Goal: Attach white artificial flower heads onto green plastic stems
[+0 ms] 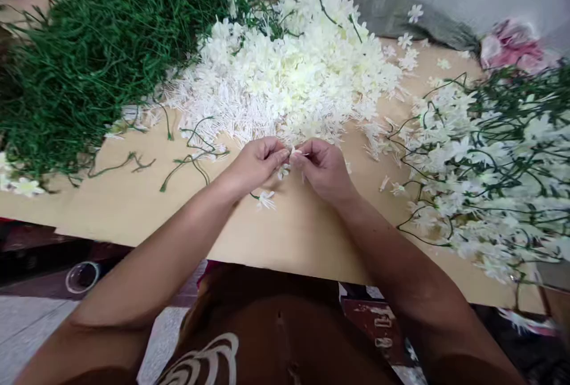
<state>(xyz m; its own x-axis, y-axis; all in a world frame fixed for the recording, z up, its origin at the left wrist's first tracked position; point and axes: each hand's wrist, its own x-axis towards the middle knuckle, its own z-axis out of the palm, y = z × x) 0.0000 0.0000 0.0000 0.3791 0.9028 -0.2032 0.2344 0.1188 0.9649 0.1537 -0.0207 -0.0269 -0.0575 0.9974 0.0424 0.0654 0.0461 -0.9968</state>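
My left hand (260, 159) and my right hand (325, 168) meet over the front middle of the table, fingertips pinched together. Between them is a small white artificial flower piece (293, 150), mostly covered by the fingers. Below my left hand hang white blossoms (266, 199) and a short bit of green stem, which seems to run up into that hand. Just beyond both hands lies a large heap of loose white artificial flowers (307, 64). Several loose green plastic stems (191, 162) lie to the left of my left hand.
A big pile of green plastic stems (102, 46) fills the left back. On the right lies a heap of white flowers on green stems (481, 171). Grey sacking (392, 13) and a pink-and-white bundle (512, 46) sit behind. Brown paper (285, 242) covers the tabletop.
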